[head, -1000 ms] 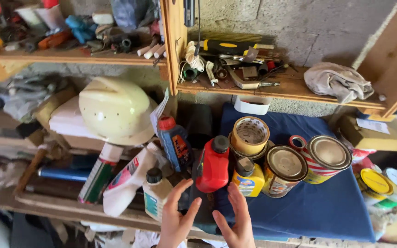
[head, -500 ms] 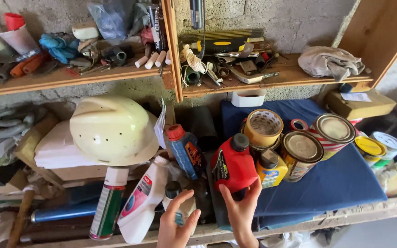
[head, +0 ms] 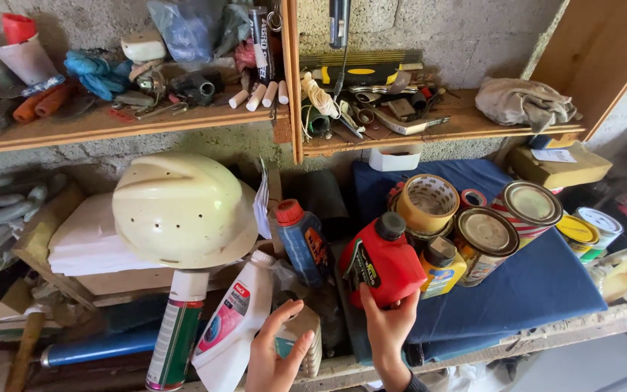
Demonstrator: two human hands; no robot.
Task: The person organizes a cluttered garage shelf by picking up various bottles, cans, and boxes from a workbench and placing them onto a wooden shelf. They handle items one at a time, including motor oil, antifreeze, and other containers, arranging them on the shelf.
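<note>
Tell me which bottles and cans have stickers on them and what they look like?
Red jug: black cap, dark label, right hand grips it.
Small pale bottle: teal label, under left hand.
White bottle: pink label, lying tilted.
Blue bottle: red cap, orange label.
Yellow bottle: dark cap, blue label.
Spray can: green-and-white, lying down.

Probably a home workshop: block wall, tool-strewn wooden shelves (head: 146, 123), paint cans (head: 484, 243), hard hat (head: 183, 210).

Cluttered shelf, seen from above. Right hand (head: 386, 330) grips the base of a tilted red jug (head: 381, 263); left hand (head: 276, 357) cups a small pale bottle (head: 297, 330). Blue bottle (head: 306, 243) stands between jug and cream helmet (head: 183, 210); tins (head: 485, 243) rest on blue cloth (head: 538, 290).
</note>
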